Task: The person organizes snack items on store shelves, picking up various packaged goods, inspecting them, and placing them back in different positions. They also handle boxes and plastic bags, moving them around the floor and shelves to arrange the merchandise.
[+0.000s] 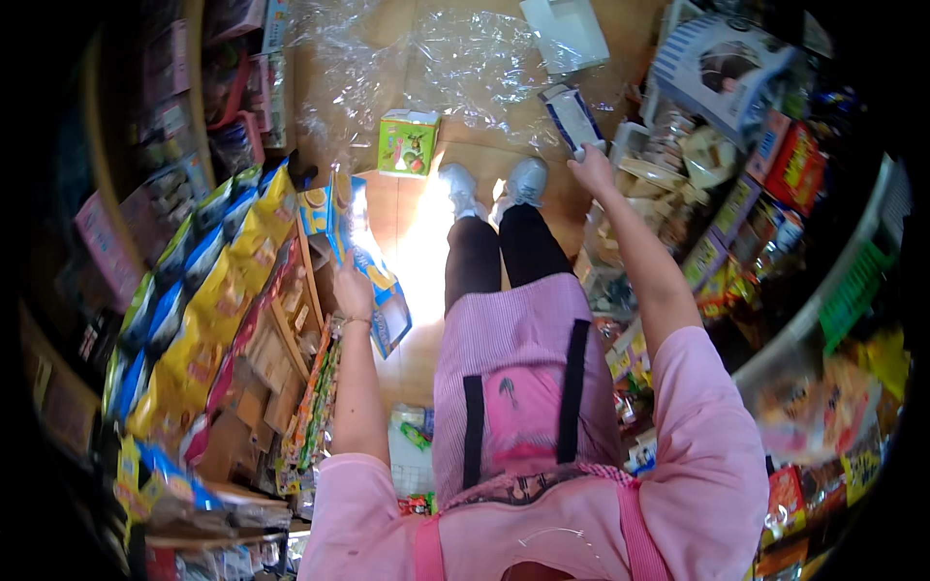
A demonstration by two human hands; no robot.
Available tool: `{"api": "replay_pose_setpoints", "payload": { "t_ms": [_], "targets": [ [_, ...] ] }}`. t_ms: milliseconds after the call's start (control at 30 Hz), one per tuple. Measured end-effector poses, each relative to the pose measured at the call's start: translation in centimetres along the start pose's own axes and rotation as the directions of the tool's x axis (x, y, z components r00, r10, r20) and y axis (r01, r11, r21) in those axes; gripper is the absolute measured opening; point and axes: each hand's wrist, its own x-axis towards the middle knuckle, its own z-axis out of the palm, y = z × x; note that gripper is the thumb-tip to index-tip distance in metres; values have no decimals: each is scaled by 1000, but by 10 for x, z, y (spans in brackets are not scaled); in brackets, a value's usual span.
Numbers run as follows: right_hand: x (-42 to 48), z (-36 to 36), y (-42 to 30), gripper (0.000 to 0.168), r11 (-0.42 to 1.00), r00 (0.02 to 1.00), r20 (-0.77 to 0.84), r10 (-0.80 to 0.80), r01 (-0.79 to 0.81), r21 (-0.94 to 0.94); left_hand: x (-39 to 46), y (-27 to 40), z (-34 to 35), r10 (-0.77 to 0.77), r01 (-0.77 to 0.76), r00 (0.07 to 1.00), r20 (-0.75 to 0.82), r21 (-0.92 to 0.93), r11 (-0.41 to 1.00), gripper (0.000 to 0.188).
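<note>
My left hand [353,287] grips blue printed cardboard packaging [369,254] with yellow round pictures on it, which hangs unfolded beside a row of snack bags. Out to the right, my right hand [592,171] is closed on the near end of a dark blue and white box [574,120]. Between the two hands, a green printed carton [408,145] stands on the wooden floor near my shoes. Crumpled clear plastic film [465,65] spreads over the floor beyond it. A white open box [565,33] lies at the film's right side.
Hanging yellow, blue and green snack bags [211,312] line the left side above wooden shelving. Packed goods fill the right, with a blue-striped box [719,72] on top and a green sign [854,298] on a pale curved rim. A white grid-like surface [410,461] is near my left elbow.
</note>
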Motion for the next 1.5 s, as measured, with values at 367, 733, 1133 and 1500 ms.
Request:
{"api": "replay_pose_setpoints", "payload": {
  "t_ms": [367,733,1133,1500],
  "targets": [
    [155,110,-20,37,991,988,-85,130,-128,28,86,23,68,30,-21,999,31,-241,970,40],
    [-49,-27,-142,29,-23,690,578,-436,-651,759,36,74,-52,152,-64,987,45,-767,638,43],
    [-128,-31,-259,13,468,978,-164,-128,206,859,-25,95,-75,37,75,995,98,-912,403,16],
    [-142,-22,-277,17,922,915,-368,-168,278,270,-57,103,-35,-14,92,995,95,-902,421,19]
  ]
}}
